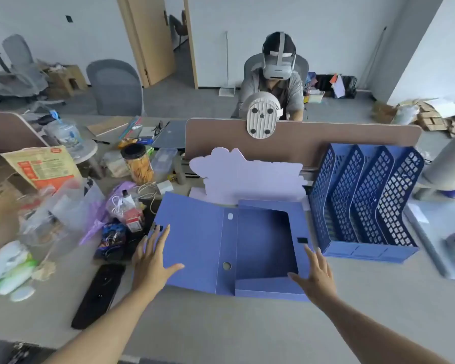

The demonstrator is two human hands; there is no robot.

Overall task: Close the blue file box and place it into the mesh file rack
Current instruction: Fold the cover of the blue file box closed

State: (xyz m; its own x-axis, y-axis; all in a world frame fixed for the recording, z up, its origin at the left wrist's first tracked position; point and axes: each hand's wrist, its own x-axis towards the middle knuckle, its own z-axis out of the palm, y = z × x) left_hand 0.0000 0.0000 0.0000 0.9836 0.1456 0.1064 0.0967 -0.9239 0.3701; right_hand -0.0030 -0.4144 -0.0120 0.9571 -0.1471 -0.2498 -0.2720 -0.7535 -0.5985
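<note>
1. The box lies open and flat on the bench, a little in from the near edge, its lid spread out to the left and its tray facing up on the right.
2. The left hand rests on the lid's left edge, fingers spread apart and thumb on the lid, gripping nothing.
3. The right hand lies against the tray's right wall near its front corner, fingers splayed, thumb pointing into the tray, closed on nothing.
4. The rack stands just right of the box, its four mesh slots open and upright, its back near the bench's far edge.
5. A pale cloud-shaped card stands just behind the box, against the divider.
6. A black remote lies left of the left forearm, near the bench's near edge.
7. Bags, a snack jar and cables crowd the bench's left side.
</note>
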